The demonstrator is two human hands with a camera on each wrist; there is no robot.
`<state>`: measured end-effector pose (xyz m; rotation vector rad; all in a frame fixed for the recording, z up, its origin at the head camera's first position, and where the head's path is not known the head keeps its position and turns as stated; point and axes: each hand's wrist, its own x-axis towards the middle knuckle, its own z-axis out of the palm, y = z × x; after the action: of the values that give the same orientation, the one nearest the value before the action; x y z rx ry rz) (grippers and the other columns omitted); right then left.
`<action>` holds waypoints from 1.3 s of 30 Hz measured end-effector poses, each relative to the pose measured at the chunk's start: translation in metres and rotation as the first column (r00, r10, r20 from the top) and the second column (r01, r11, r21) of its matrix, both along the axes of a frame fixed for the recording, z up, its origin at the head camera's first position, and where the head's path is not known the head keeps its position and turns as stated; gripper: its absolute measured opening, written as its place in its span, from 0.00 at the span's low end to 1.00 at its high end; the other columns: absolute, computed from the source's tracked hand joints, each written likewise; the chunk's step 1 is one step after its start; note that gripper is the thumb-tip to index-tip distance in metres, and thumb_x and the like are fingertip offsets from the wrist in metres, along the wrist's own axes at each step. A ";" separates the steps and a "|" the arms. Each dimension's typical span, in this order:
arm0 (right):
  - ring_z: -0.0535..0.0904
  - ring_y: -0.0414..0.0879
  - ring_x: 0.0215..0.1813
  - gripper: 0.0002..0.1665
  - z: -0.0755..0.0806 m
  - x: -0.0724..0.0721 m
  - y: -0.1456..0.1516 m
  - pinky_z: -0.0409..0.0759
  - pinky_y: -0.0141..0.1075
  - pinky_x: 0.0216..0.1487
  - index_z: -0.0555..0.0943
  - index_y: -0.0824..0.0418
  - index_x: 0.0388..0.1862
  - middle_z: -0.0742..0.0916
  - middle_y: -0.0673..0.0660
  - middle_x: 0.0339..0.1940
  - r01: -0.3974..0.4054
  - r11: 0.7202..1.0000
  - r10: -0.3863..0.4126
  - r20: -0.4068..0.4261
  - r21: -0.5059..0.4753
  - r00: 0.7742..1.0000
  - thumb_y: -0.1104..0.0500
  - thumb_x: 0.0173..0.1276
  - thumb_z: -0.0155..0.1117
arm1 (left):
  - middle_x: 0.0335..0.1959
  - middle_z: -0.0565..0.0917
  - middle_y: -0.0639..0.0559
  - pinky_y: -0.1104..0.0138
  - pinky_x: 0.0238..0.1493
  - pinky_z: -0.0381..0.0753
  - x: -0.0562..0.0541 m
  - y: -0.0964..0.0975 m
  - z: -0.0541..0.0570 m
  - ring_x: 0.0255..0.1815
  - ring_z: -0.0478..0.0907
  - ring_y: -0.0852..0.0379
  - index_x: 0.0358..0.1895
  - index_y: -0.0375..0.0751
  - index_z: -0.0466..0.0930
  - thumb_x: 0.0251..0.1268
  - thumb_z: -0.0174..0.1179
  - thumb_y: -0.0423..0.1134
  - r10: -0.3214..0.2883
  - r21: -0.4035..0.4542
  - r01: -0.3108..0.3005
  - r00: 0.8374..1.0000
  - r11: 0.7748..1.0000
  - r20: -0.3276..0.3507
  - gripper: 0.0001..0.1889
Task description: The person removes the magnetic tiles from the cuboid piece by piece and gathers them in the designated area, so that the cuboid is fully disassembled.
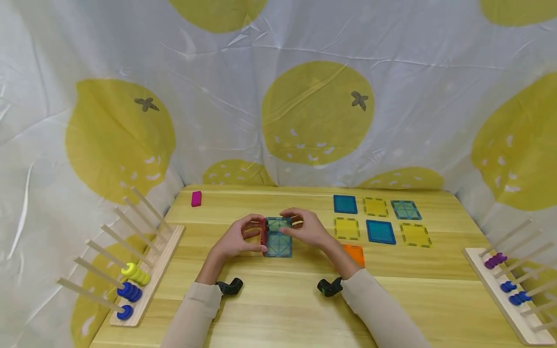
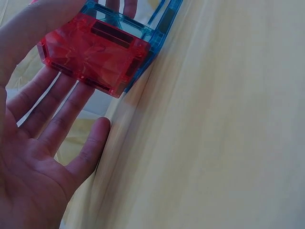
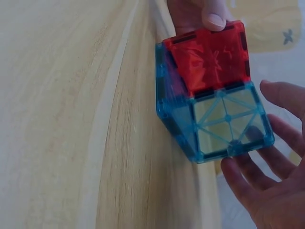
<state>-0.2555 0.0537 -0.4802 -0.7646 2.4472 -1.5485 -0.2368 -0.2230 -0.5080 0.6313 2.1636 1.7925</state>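
Observation:
In front of me, my left hand (image 1: 237,240) pinches a red magnetic tile (image 3: 212,59) that stands upright at the left side of some joined tiles. Its thumb lies along one edge of the red tile, with fingers behind. A clear-blue tile (image 1: 278,245) lies flat at the front of the group. Another clear-blue tile with a spoked pattern (image 3: 212,107) stands up at the back, against the red one. My right hand (image 1: 310,228) holds that back tile lightly at its right edge; fingertips show through it, and one digit stands apart in the right wrist view.
At back right lie several blue and yellow square tiles (image 1: 347,228). An orange tile (image 1: 354,255) sits partly behind my right forearm. A pink block (image 1: 197,198) rests at back left. Wooden peg racks with rings stand left (image 1: 163,270) and right (image 1: 487,285).

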 end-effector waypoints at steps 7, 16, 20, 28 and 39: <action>0.83 0.52 0.61 0.29 -0.003 -0.005 -0.005 0.82 0.48 0.63 0.81 0.61 0.65 0.87 0.55 0.61 0.006 1.000 -0.005 -0.036 0.029 0.999 0.52 0.69 0.74 | 0.66 0.76 0.43 0.49 0.73 0.72 -0.002 0.001 0.000 0.71 0.73 0.42 0.68 0.46 0.72 0.52 0.80 0.32 0.018 -0.016 -0.018 1.000 1.000 -0.021 0.39; 0.84 0.47 0.54 0.24 -0.010 -0.006 -0.011 0.84 0.43 0.59 0.84 0.55 0.61 0.89 0.52 0.57 0.025 0.999 -0.023 -0.034 0.044 0.999 0.51 0.68 0.74 | 0.66 0.76 0.41 0.49 0.73 0.71 0.001 0.000 -0.002 0.71 0.74 0.41 0.69 0.43 0.71 0.53 0.80 0.33 0.004 -0.024 -0.004 1.000 1.000 -0.014 0.39; 0.83 0.45 0.50 0.21 -0.011 -0.008 -0.014 0.84 0.41 0.55 0.86 0.53 0.60 0.89 0.51 0.55 0.033 0.998 -0.032 -0.035 0.049 0.999 0.51 0.69 0.73 | 0.66 0.76 0.42 0.49 0.73 0.72 0.000 0.001 -0.001 0.71 0.74 0.41 0.69 0.44 0.71 0.53 0.80 0.33 0.007 -0.022 -0.007 1.000 1.000 -0.013 0.39; 0.82 0.45 0.52 0.16 -0.012 -0.010 -0.019 0.84 0.40 0.53 0.88 0.51 0.57 0.89 0.51 0.54 0.056 0.995 -0.053 -0.045 0.088 0.998 0.52 0.72 0.70 | 0.66 0.76 0.42 0.48 0.72 0.72 0.000 0.001 -0.001 0.70 0.75 0.40 0.68 0.44 0.71 0.52 0.80 0.32 0.015 -0.020 -0.016 0.999 1.000 -0.034 0.38; 0.84 0.47 0.55 0.13 -0.009 -0.007 -0.019 0.83 0.46 0.59 0.89 0.52 0.54 0.90 0.51 0.52 0.098 0.991 -0.092 -0.072 0.088 0.993 0.54 0.74 0.69 | 0.64 0.78 0.43 0.46 0.72 0.72 -0.001 0.003 -0.002 0.69 0.75 0.42 0.66 0.47 0.73 0.51 0.81 0.32 0.015 -0.047 -0.018 0.998 0.999 -0.061 0.38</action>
<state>-0.2622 0.0344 -0.4889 -0.7060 2.6190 -1.4518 -0.2379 -0.2197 -0.5104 0.6665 2.2506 1.7456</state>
